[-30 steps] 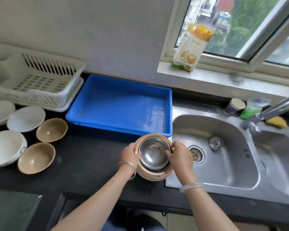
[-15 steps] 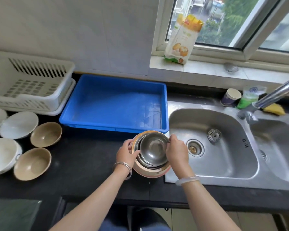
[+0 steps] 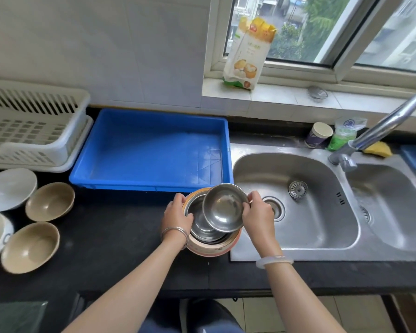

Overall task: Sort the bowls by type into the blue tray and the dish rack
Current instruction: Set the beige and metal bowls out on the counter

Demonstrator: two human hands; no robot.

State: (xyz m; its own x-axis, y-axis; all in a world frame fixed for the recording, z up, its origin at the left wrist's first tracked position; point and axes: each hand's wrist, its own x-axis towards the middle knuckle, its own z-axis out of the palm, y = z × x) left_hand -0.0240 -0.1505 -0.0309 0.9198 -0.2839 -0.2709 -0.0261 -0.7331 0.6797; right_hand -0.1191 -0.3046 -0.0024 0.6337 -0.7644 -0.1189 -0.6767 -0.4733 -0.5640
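Observation:
A stack of nested bowls [image 3: 209,246] stands on the black counter between the blue tray [image 3: 149,152] and the sink; its outer bowl is pink-orange, with steel bowls inside. My right hand [image 3: 258,213] grips the rim of the top steel bowl [image 3: 223,206], which is tilted and raised off the stack. My left hand [image 3: 177,216] holds the stack's left rim. The blue tray has nothing in it. The white dish rack [image 3: 31,131] sits at far left, also holding nothing. Two tan bowls [image 3: 49,200] [image 3: 30,246] and white bowls [image 3: 9,188] lie at left.
A double steel sink [image 3: 296,203] with a tap [image 3: 380,128] lies to the right. A paper cup [image 3: 318,134], green bag and yellow sponge sit behind it. A flour bag [image 3: 249,51] stands on the window sill.
My right hand has lifted the top steel bowl out of the stack and tipped it up toward the right. My left hand has kept its hold on the stack's rim.

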